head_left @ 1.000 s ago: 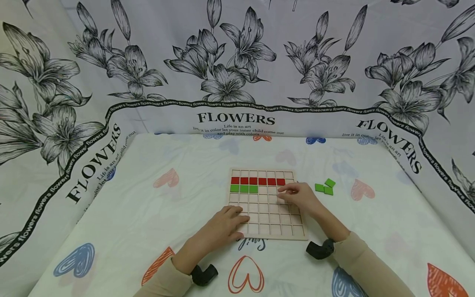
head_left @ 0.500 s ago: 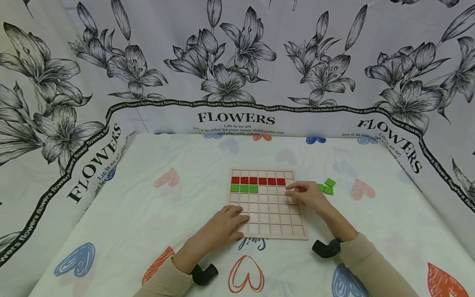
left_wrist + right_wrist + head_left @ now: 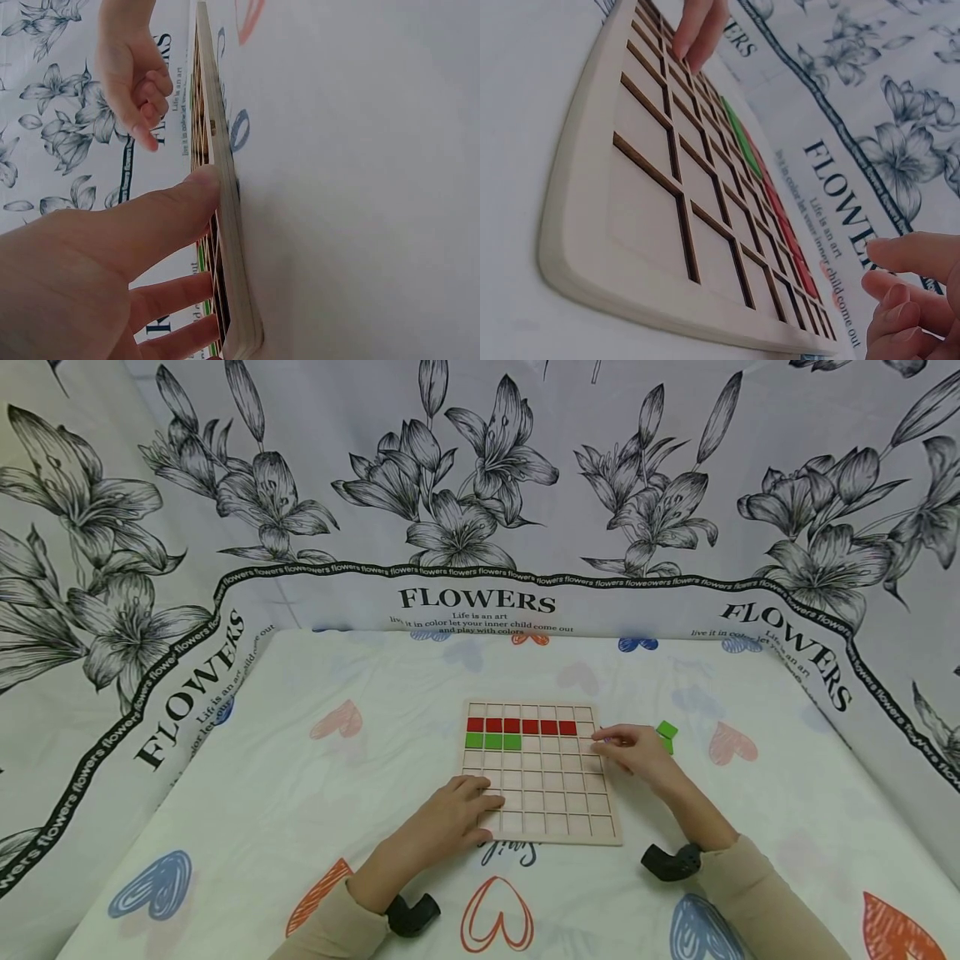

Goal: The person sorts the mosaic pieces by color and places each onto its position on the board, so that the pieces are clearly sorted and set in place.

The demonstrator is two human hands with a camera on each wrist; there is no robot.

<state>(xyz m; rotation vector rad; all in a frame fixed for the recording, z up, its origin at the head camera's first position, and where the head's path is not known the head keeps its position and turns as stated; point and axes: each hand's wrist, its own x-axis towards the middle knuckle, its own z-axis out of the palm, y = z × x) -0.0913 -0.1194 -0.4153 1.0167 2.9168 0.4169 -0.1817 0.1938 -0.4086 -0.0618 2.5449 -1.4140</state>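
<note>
A pale wooden grid board [image 3: 555,802] lies on the table, its cells parted by thin strips. Red square tiles [image 3: 522,727] fill most of its second row from the far side, and green square tiles [image 3: 493,741] sit in the left of the third row. My left hand [image 3: 450,814] rests on the board's near left part; in the left wrist view its thumb touches the board's side edge [image 3: 234,262]. My right hand [image 3: 641,756] hovers by the board's right edge, thumb and fingers bent, with nothing visible between the fingertips. Behind it, loose green tiles [image 3: 667,728] are partly hidden.
A white cloth [image 3: 390,677] printed with coloured hearts covers the table. Behind and at both sides hangs a white curtain [image 3: 480,602] with black flower drawings. A black device [image 3: 414,916] is at the left wrist and another black device [image 3: 671,862] at the right.
My right hand has moved right, from over the third row to the board's right edge, and now covers part of the loose green tiles. My left hand has stayed put.
</note>
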